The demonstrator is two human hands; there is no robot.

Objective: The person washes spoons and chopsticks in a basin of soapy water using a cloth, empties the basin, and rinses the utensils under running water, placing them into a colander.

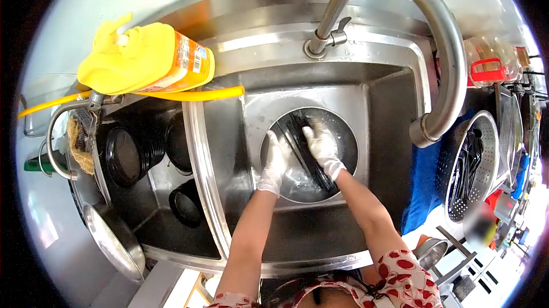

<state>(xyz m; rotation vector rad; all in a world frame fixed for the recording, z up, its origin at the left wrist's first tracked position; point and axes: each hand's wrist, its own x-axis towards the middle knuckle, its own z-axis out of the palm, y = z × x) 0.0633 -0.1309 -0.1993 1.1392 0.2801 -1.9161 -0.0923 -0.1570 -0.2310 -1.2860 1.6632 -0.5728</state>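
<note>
A round metal basin (349,125) with water stands in the middle sink bowl. In it lies a slanting bundle of long, thin black sticks that look like chopsticks (303,142). My right hand (321,145), in a white glove, is closed over the right side of the bundle. My left hand (277,159), also gloved, is at the basin's left side, its fingers stretched out beside the sticks. Whether its fingertips touch a stick I cannot tell.
A tall faucet (446,39) arches over the right. A yellow jug (143,59) and yellow hose (211,94) sit on the left ledge. The left sink (154,194) holds stacked black bowls (128,156). At right, a perforated colander (486,131) contains black utensils near a blue cloth (422,188).
</note>
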